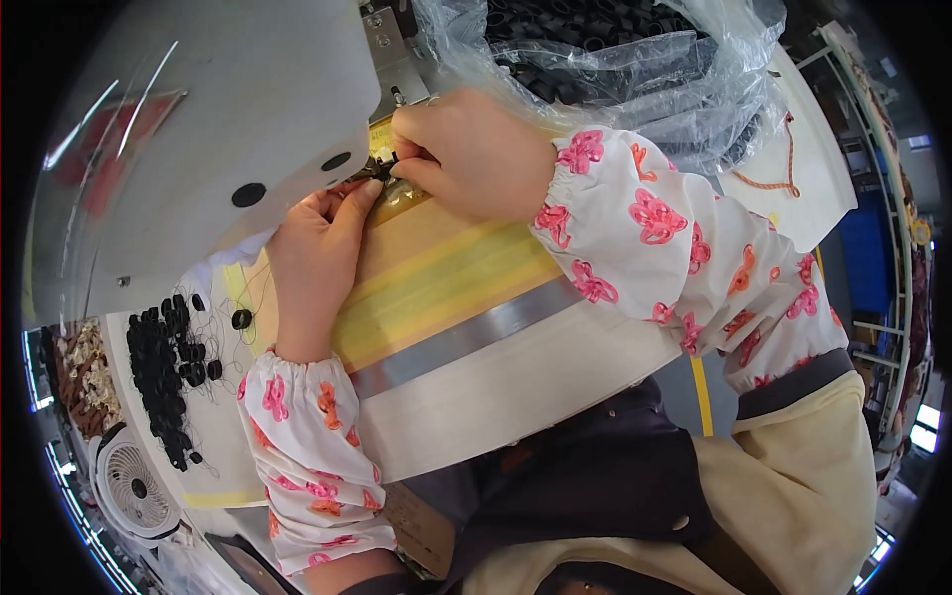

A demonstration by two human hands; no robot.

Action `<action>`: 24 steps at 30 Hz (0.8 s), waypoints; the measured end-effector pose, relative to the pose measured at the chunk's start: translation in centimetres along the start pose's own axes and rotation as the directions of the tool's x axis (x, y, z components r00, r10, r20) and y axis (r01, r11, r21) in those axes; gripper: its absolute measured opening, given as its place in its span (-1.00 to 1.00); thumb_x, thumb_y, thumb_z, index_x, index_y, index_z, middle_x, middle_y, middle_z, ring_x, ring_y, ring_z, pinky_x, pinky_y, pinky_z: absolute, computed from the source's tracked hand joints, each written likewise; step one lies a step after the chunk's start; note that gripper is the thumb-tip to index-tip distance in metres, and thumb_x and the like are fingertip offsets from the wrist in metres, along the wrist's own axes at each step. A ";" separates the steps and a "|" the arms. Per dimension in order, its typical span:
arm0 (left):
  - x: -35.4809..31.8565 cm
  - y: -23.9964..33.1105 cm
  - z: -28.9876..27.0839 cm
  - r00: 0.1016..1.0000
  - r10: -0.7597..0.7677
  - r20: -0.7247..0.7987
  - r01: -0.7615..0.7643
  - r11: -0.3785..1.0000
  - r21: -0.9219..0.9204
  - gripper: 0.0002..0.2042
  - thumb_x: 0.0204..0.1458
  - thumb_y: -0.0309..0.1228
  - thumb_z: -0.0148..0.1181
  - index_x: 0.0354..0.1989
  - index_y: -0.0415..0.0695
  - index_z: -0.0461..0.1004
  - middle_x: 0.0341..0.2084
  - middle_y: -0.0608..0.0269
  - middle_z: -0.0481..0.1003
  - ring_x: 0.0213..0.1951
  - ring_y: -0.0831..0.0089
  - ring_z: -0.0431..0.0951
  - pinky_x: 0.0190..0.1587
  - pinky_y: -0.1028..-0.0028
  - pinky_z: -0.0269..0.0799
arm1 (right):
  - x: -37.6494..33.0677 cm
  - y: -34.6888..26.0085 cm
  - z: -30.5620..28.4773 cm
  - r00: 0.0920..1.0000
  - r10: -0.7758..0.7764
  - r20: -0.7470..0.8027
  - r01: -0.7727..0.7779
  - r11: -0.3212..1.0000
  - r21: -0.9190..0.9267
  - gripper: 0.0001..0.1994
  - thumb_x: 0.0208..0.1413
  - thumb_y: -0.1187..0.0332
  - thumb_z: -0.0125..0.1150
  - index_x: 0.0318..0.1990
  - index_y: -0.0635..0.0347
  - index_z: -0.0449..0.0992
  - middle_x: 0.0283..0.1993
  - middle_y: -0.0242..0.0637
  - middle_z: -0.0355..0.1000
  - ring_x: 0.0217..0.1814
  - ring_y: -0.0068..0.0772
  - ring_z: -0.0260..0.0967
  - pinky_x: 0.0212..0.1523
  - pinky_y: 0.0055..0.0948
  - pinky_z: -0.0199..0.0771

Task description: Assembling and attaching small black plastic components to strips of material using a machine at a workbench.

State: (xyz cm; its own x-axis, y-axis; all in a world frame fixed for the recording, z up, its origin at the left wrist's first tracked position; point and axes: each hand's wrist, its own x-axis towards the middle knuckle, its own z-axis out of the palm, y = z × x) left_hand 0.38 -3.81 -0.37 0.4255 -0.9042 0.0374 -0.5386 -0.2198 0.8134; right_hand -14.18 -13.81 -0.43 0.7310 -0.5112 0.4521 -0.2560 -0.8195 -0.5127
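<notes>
Both hands meet under the head of a sewing machine, close to its needle area. My left hand is closed in a pinch, thumb and fingers at a small black band piece. From the other side my right hand pinches the same spot, its fingers curled and the thumb pressed against them. Most of the black piece is hidden by the fingertips. Under the hands lies a work surface with yellow tape and a metal strip across it.
Small black loops linked by loose threads lie at the left of the table. A clear plastic bag full of black rings stands at the back. An orange cord lies at right. A white fan stands at lower left.
</notes>
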 end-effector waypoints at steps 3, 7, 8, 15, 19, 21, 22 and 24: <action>-0.2 -0.2 -0.3 1.000 0.024 0.005 -0.024 1.000 0.020 -0.73 -0.10 -0.24 0.18 -0.46 -0.25 0.50 -0.75 0.40 0.39 -0.68 0.71 0.26 -0.60 0.65 0.16 | 0.0 -0.2 0.1 1.000 0.003 0.003 -0.003 1.000 -0.024 -0.89 -0.17 0.42 0.11 -0.54 0.25 0.35 -0.63 -0.16 0.36 -0.57 -0.09 0.32 -0.54 -0.26 0.30; -0.5 1.0 -0.2 0.998 0.064 -0.012 -0.062 0.987 0.150 -0.73 -0.09 -0.25 0.17 -0.47 -0.26 0.49 -0.73 0.33 0.43 -0.69 0.65 0.32 -0.60 0.60 0.21 | 0.0 -0.2 -0.4 0.999 0.029 0.030 -0.028 0.999 -0.028 -0.88 -0.18 0.39 0.12 -0.56 0.23 0.35 -0.63 -0.16 0.36 -0.57 -0.10 0.33 -0.53 -0.25 0.30; -0.6 0.8 -0.2 0.996 0.083 -0.023 -0.078 0.985 0.156 -0.73 -0.09 -0.25 0.17 -0.47 -0.26 0.49 -0.73 0.33 0.43 -0.69 0.65 0.32 -0.60 0.60 0.21 | 0.0 -0.1 -0.1 1.000 0.015 0.013 -0.015 0.999 -0.034 -0.88 -0.18 0.39 0.12 -0.56 0.23 0.35 -0.63 -0.16 0.36 -0.57 -0.10 0.33 -0.53 -0.25 0.30; -3.9 -0.4 -1.0 0.956 0.293 -0.025 -0.273 0.915 0.296 -0.74 -0.08 -0.28 0.14 -0.59 -0.26 0.39 -0.77 0.18 0.37 -0.73 0.52 0.32 -0.65 0.49 0.16 | -0.5 0.4 -0.7 0.980 -0.194 0.043 0.197 0.978 -0.075 -0.77 -0.15 0.23 0.18 -0.58 0.20 0.41 -0.64 -0.16 0.36 -0.56 -0.10 0.33 -0.54 -0.25 0.29; -4.7 -4.2 -7.2 0.958 0.127 -0.257 -0.009 0.909 0.418 -0.71 -0.05 -0.32 0.12 -0.67 -0.30 0.36 -0.80 0.21 0.32 -0.75 0.56 0.21 -0.68 0.48 0.09 | 2.0 0.5 -5.3 1.000 0.004 0.004 -0.003 0.993 -0.118 -0.77 -0.14 0.14 0.13 -0.55 0.11 0.47 -0.60 -0.22 0.40 -0.48 -0.11 0.37 -0.45 -0.24 0.36; -4.7 -4.5 -7.4 0.953 0.064 -0.296 0.067 0.909 0.412 -0.71 -0.05 -0.33 0.11 -0.68 -0.31 0.37 -0.80 0.21 0.32 -0.75 0.57 0.18 -0.68 0.50 0.09 | 3.2 3.5 -7.7 0.992 0.046 -0.118 -0.079 0.951 -0.299 -0.80 -0.14 0.23 0.15 -0.53 0.18 0.44 -0.56 -0.21 0.39 -0.46 -0.13 0.37 -0.45 -0.27 0.35; -4.5 -4.2 -6.8 0.942 0.046 -0.332 0.015 0.984 0.180 -0.73 -0.05 -0.34 0.11 -0.65 -0.31 0.40 -0.79 0.19 0.33 -0.74 0.59 0.18 -0.67 0.51 0.10 | 3.3 4.9 -8.8 0.980 0.132 -0.148 -0.183 0.891 -0.415 -0.82 -0.14 0.25 0.15 -0.49 0.16 0.44 -0.55 -0.20 0.39 -0.41 -0.12 0.37 -0.42 -0.25 0.35; -5.0 -3.5 -7.0 0.910 0.116 -0.399 -0.101 0.993 0.059 -0.78 -0.05 -0.37 0.11 -0.56 -0.30 0.46 -0.73 0.15 0.39 -0.71 0.54 0.24 -0.61 0.50 0.17 | 3.4 7.8 -9.2 0.961 0.176 -0.214 -0.269 0.782 -0.563 -0.81 -0.17 0.29 0.18 -0.42 0.17 0.41 -0.43 -0.16 0.40 -0.34 -0.10 0.38 -0.38 -0.22 0.37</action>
State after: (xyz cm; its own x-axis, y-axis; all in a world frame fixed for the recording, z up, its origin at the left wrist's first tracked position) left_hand 5.26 4.07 0.69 0.6144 -0.7021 0.3599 -0.6205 -0.1483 0.7700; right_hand -19.55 -24.35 3.84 0.5216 -0.6911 0.5003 -0.7525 -0.6490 -0.1118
